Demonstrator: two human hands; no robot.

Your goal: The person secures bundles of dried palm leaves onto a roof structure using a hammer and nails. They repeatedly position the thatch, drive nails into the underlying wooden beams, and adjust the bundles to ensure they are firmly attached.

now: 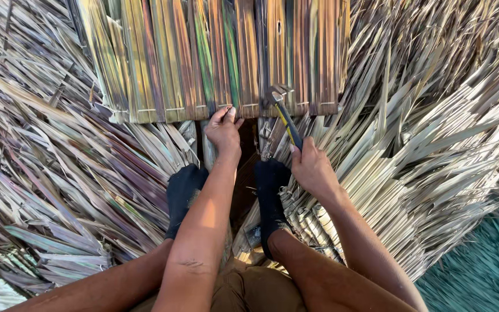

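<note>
At the panel's (220, 58) lower edge, your left hand (224, 130) presses fingertips on a strip, gripping nothing; your right hand (312, 167) clenches the hammer (283, 115), head touching the panel.

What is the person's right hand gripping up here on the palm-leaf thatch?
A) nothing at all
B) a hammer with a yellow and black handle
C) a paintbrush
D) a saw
B: the right hand is closed around the yellow and black handle of a hammer, whose metal head rests at the lower edge of the folded leaf panel, beside the left hand.
</note>
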